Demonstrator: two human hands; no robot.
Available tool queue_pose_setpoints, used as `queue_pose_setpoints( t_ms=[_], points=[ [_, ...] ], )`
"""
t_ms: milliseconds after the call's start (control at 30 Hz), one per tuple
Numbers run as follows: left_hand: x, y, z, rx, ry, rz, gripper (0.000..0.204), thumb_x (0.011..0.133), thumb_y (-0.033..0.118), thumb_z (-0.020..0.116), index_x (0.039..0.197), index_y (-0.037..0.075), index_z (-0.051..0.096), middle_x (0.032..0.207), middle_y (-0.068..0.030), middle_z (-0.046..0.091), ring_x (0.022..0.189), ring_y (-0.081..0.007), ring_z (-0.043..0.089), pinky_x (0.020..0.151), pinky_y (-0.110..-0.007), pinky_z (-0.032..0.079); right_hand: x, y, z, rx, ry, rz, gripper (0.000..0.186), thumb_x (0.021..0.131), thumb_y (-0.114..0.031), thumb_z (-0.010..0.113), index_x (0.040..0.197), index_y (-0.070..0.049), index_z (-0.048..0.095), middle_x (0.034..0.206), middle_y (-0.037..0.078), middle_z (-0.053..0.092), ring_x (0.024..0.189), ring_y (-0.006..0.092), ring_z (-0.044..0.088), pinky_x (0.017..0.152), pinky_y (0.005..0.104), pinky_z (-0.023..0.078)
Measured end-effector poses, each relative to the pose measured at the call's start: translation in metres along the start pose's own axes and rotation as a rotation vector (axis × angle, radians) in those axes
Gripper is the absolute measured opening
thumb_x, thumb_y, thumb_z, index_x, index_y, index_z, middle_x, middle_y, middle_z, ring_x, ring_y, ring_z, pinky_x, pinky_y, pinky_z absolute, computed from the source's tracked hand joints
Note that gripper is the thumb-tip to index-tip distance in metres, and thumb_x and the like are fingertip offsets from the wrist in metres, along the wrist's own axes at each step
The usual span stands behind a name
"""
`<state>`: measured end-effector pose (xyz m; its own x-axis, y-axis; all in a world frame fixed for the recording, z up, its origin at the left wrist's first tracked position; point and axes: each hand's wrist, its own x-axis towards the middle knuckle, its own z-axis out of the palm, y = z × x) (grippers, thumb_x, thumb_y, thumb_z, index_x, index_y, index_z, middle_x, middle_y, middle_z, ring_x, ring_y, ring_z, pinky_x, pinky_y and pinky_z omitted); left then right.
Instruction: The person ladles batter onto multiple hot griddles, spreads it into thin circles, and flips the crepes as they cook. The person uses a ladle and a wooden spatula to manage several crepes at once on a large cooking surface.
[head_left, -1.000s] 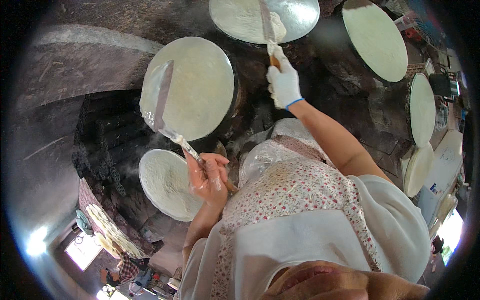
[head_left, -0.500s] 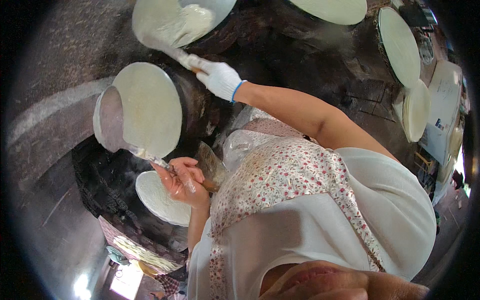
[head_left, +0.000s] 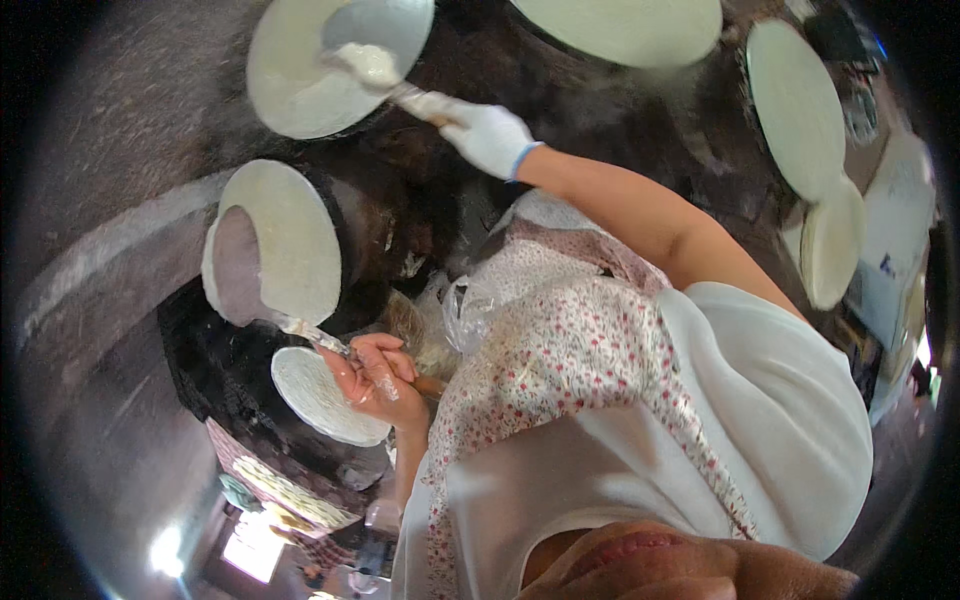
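My left hand (head_left: pixel 380 375) grips the handle of a broad metal scraper (head_left: pixel 236 265), whose blade lies over a pale batter-covered round griddle (head_left: pixel 300 245) on the left. My right hand (head_left: pixel 485 137), in a white glove, is closed on a wooden-handled spatula (head_left: pixel 422 102). Its blurred blade is at a mound of wet white batter (head_left: pixel 365 66) on the upper griddle (head_left: pixel 280 75), which is partly coated, with bare metal showing. Below my left hand's scraper is a smaller white-covered round griddle (head_left: pixel 315 390).
More coated griddles (head_left: pixel 615 25) (head_left: pixel 795 105) line the top and right. A stack of pale rounds (head_left: pixel 830 250) sits beside a white board (head_left: pixel 885 240). Dark sooty stonework (head_left: pixel 130 230) surrounds the griddles. At lower left, a person in a checked sleeve (head_left: pixel 325 550) is near pale strips (head_left: pixel 285 490).
My gloved hand has swept the spatula leftward across the upper griddle, and the batter there looks more spread. My left hand's scraper blade has tilted and shifted left. The whole view has shifted.
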<state>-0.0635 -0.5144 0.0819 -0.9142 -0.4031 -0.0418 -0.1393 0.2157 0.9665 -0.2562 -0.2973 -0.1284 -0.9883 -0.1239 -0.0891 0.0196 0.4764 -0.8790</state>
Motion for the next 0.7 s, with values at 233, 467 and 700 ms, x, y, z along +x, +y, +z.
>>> queue_pose_setpoints(
  t_ms=[233,467,700],
  points=[
    [-0.014,0.001,0.037,-0.008,0.000,0.011,0.064,0.111,0.010,0.049,0.166,0.002,0.017,0.083,-0.0106,0.065,0.049,-0.0057,0.044,0.044,-0.023,0.038,0.018,-0.012,-0.038,-0.063,-0.228,0.079,0.044,0.103,-0.021,0.060,0.146,-0.012,0.058,0.127,0.020,0.071,0.111,0.0374,0.071,0.096,0.0379,0.054],
    [-0.020,0.010,0.068,-0.048,0.066,-0.070,0.065,0.111,0.007,0.049,0.167,0.005,0.016,0.084,-0.0117,0.064,0.048,-0.0052,0.043,0.043,-0.023,0.040,0.062,-0.008,-0.084,0.340,-0.164,0.354,0.045,0.101,-0.024,0.060,0.146,-0.021,0.060,0.092,0.014,0.076,0.067,0.0246,0.069,0.067,0.0378,0.057],
    [-0.033,0.012,0.087,-0.111,0.133,-0.045,0.063,0.110,0.005,0.049,0.166,0.004,0.019,0.083,-0.0122,0.064,0.047,-0.0055,0.044,0.041,-0.023,0.040,0.082,0.045,-0.089,0.200,-0.061,-0.056,0.042,0.103,-0.021,0.057,0.144,-0.014,0.060,0.122,0.015,0.071,0.108,0.0304,0.069,0.094,0.0393,0.054]
  ],
)
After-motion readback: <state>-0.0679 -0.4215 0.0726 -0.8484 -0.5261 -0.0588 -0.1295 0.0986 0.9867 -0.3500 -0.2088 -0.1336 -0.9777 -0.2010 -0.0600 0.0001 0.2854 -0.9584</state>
